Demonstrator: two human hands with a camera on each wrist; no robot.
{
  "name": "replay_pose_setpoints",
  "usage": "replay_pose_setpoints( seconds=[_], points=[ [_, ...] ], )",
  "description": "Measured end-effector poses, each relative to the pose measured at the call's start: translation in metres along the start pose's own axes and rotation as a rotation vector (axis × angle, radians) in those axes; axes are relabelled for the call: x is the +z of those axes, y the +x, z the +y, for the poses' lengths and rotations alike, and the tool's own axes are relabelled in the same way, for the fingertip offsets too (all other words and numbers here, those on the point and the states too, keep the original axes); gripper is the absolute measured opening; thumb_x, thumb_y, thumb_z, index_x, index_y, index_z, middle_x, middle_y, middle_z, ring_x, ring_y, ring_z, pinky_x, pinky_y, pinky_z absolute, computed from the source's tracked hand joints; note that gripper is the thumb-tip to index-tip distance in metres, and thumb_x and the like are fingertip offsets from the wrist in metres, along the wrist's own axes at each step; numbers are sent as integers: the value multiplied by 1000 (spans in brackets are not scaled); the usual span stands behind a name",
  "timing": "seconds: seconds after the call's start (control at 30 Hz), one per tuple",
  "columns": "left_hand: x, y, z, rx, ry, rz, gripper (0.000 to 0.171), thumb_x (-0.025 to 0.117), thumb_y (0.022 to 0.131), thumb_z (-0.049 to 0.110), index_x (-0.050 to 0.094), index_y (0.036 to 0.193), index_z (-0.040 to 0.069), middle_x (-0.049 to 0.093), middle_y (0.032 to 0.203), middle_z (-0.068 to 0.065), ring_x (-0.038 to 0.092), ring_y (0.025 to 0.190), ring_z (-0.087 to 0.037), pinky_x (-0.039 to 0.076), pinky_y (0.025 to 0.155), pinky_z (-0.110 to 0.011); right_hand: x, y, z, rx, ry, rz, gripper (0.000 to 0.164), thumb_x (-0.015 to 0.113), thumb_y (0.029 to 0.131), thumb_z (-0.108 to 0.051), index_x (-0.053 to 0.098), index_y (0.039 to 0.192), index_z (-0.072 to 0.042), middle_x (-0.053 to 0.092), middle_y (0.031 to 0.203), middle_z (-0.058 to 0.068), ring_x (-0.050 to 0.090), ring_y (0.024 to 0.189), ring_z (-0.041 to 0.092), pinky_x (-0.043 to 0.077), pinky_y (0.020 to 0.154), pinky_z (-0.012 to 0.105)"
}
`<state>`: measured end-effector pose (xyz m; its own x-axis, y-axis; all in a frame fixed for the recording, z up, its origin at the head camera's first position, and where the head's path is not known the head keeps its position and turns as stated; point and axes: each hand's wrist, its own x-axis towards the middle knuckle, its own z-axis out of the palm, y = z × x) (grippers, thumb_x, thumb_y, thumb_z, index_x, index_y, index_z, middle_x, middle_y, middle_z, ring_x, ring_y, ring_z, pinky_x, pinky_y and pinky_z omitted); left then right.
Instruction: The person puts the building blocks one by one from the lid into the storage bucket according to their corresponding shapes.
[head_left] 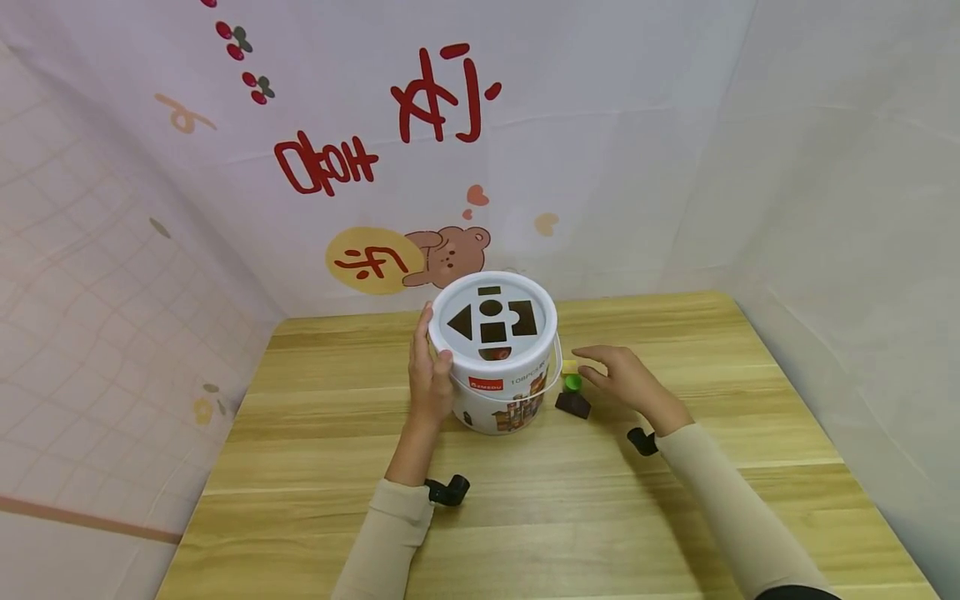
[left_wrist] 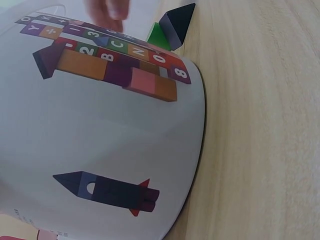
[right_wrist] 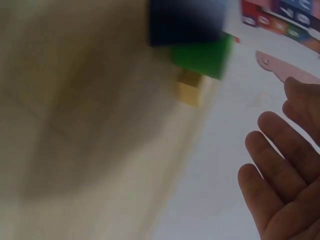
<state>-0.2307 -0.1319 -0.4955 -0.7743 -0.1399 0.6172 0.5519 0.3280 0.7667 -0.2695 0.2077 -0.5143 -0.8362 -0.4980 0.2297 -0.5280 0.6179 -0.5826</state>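
A white toy-block bucket (head_left: pixel 480 410) with printed block pictures stands upright on the table. Its white lid (head_left: pixel 463 350) is on and has several shaped holes; something red shows through the front one. My left hand (head_left: pixel 430 379) rests against the bucket's left side, thumb toward the front and fingers along the rim. To the right, my right hand (head_left: pixel 630 382) hovers with fingers extended and nothing in them. Close to its fingertips lie a small yellow block (right_wrist: pixel 191 90), a green block (head_left: pixel 573 383) and a dark block (head_left: pixel 573 405), grouped beside the bucket.
The bucket's thin white handle (head_left: pixel 510 401) hangs down across its front. Wood-grain table (head_left: pixel 322 433) surrounds the bucket, with a printed cloth wall (head_left: pixel 615 183) behind it. Black wrist devices (head_left: pixel 450 490) stick out from both sleeves.
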Motion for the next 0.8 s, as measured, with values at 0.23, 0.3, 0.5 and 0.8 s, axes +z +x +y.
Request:
replay_pose_setpoints(
  seconds=[0.23, 0.3, 0.5, 0.8],
  points=[
    [1, 1, 0, 6, -5, -1, 77, 44, 94, 42, 32, 165, 14, 35, 169, -9, 37, 150, -31, 32, 119, -62, 17, -6, 8, 15, 27, -26, 35, 72, 98, -5, 70, 131, 5, 70, 131, 24, 65, 124, 45, 51, 104, 61],
    [0, 1, 1, 3, -1, -2, 77, 43, 94, 42, 32, 165, 14, 35, 169, -9, 37, 150, -30, 33, 119, -61, 20, -7, 9, 12, 26, -31, 34, 72, 97, -5, 71, 130, 6, 70, 131, 24, 65, 123, 46, 50, 104, 61],
    [-3, 2, 5, 0, 38, -6, 77, 41, 96, 44, 33, 165, 13, 34, 170, -7, 35, 152, -29, 30, 121, -61, 28, -8, 10, -4, 18, -60, 30, 73, 96, -2, 74, 125, 5, 74, 124, 20, 66, 122, 45, 51, 104, 59],
    [-8, 4, 7, 34, 122, -20, 78, 40, 97, 47, 32, 166, 11, 39, 167, -11, 36, 150, -32, 24, 119, -65, 32, -7, 9, 7, 3, -59, 30, 77, 95, -8, 75, 123, 5, 76, 119, 19, 69, 116, 43, 54, 100, 58]
  ],
)
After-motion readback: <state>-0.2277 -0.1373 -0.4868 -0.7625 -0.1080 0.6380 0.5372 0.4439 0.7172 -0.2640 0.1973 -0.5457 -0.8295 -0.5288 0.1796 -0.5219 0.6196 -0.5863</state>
